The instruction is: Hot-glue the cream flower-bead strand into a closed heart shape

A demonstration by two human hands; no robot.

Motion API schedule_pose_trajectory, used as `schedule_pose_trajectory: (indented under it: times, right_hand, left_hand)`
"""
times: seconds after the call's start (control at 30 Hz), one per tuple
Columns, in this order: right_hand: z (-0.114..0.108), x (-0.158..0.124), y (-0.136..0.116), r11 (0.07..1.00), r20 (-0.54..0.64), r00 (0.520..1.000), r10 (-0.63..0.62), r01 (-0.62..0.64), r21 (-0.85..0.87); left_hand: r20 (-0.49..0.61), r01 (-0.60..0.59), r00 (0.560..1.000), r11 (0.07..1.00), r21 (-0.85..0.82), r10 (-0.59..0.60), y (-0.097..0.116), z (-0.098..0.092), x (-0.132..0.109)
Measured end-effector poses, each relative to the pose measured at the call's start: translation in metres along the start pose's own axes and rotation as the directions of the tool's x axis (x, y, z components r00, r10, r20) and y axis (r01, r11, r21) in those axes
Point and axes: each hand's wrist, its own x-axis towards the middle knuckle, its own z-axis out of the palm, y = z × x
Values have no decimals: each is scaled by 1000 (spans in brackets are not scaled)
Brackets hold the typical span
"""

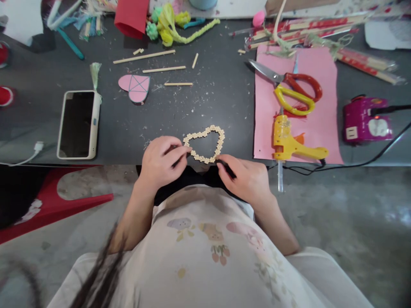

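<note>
A heart-shaped ring of small pale flower-like pieces [221, 139] is at the front edge of the dark table, its lobes toward the upper right and left. My left hand [165, 161] pinches the ring's left side between thumb and fingers. At its lower right, the fingertips of my right hand [247, 176] close on the rim. Beyond the ring lie several thin wooden sticks [163, 69] and a pink paper heart [138, 87] crossed by blue-green thread.
A phone [77, 126] lies at the left. On pink paper [263, 102] at the right are scissors [302, 85] and a yellow glue gun [285, 141], its glue stick over the edge. A purple box [366, 119] with a black cable stands farther right. Yellow pipe cleaners [168, 25] lie behind.
</note>
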Motion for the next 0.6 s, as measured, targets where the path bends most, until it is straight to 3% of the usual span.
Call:
schedule_pose_trajectory:
  times: [0.1, 0.2, 0.37, 0.6]
  right_hand:
    - [-4, 5, 7, 997, 34, 998, 53, -51, -62]
    - [-4, 6, 9, 995, 54, 996, 73, -69, -70]
    - [-1, 3, 10, 1000, 63, 998, 12, -11, -10]
    - [2, 0, 11, 1000, 43, 999, -12, 12, 1]
  left_hand:
    - [60, 9, 998, 995, 104, -15, 12, 0, -4]
    - [38, 147, 987, 977, 155, -155, 23, 1, -8]
    - [-27, 313, 950, 943, 112, -312, 33, 3, -12]
    - [-50, 392, 920, 917, 77, -389, 35, 6, -8]
